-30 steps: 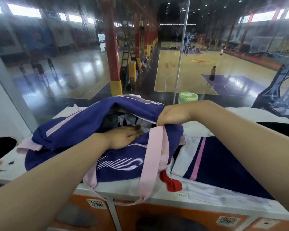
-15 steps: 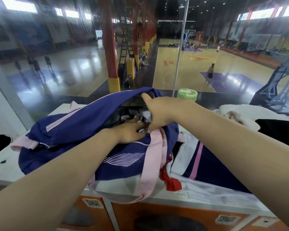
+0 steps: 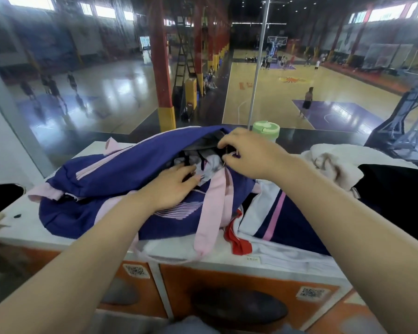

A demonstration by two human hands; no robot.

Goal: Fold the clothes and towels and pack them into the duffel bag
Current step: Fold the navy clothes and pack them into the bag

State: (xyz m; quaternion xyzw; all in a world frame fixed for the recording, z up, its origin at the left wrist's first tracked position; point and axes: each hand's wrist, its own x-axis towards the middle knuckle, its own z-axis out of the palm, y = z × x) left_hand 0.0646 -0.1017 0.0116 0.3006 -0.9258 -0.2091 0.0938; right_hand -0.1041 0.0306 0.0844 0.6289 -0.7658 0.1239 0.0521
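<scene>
A purple duffel bag (image 3: pixel 111 174) with pink straps lies on the white locker top, its opening facing me. Grey-white clothes (image 3: pixel 209 162) show inside the opening. My left hand (image 3: pixel 171 189) lies flat on the near lip of the opening, fingers stretched toward the clothes. My right hand (image 3: pixel 249 153) pinches the bag's rim at the right end of the opening; what sits between the fingertips is too small to tell. A navy, white and pink garment (image 3: pixel 290 218) lies flat to the right of the bag. Behind it are a crumpled white towel (image 3: pixel 333 165) and a black garment (image 3: pixel 396 189).
A green-lidded bottle (image 3: pixel 266 128) stands behind the bag against the glass pane. A red fabric piece (image 3: pixel 237 239) hangs at the front edge of the locker top (image 3: pixel 22 227). Orange locker doors (image 3: pixel 227 280) are below. A dark object (image 3: pixel 0 196) sits at far left.
My right hand left the pink strap side of the bag and rose to the right end of the opening, now pinching there. My left hand stayed at the opening, flattening a little.
</scene>
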